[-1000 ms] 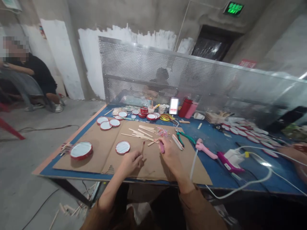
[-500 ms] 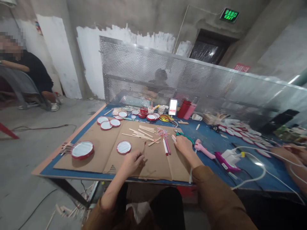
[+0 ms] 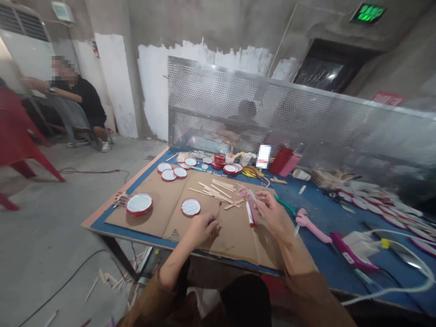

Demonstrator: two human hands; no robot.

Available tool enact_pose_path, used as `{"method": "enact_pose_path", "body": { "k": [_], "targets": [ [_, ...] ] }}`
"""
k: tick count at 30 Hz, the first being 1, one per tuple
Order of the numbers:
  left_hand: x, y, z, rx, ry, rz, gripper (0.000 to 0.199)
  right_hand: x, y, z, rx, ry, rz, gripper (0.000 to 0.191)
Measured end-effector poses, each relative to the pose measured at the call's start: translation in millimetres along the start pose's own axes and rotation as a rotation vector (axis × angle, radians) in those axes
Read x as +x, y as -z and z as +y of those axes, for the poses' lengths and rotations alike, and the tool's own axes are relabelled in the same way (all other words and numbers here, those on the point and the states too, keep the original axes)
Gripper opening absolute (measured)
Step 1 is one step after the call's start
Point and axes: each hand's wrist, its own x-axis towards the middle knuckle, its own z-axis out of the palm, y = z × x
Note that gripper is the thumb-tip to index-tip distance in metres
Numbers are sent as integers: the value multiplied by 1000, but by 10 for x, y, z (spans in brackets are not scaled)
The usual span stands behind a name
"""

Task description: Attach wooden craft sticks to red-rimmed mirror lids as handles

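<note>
Our left hand grips a small wooden stick over a cardboard sheet on a blue table.

Our left fingers curl closed around the stick, which stands up from the fist near the middle of the sheet. Our right hand hovers with its fingers partly open, right beside a tangle of pink strands; we cannot tell whether they have hold of anything. A white stick with a red tip lies just under them. Loose craft sticks and red-rimmed lids lie to the left and far, while green-handled pliers and a pink glue gun lie to the right.
</note>
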Motion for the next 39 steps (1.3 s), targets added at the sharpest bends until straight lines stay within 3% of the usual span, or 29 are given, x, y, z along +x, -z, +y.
{"method": "enact_pose_path", "body": {
  "k": [2,4,9,16,22,25,30,39],
  "targets": [
    [-4,0,15,-37,21,-9,21,-170,-135,-143,340,-147,-169,27],
    [-8,2,37,-58,50,-19,20,-304,-252,-258,548,-231,-223,31],
    [-9,14,102,-67,115,-32,21,-441,-427,-380,712,-124,-225,36],
    [5,18,98,62,73,-6,21,-459,-615,-321,598,-1,-21,22],
    [2,16,86,105,52,0,19,-634,-781,-164,411,98,131,15],
    [-5,18,88,110,47,-13,21,-709,-781,-126,227,217,89,20],
    [-17,29,104,138,48,-23,21,-740,-765,-101,45,395,69,14],
    [-13,7,62,156,20,-5,20,-706,-809,-74,18,422,13,15]
  ]
}}
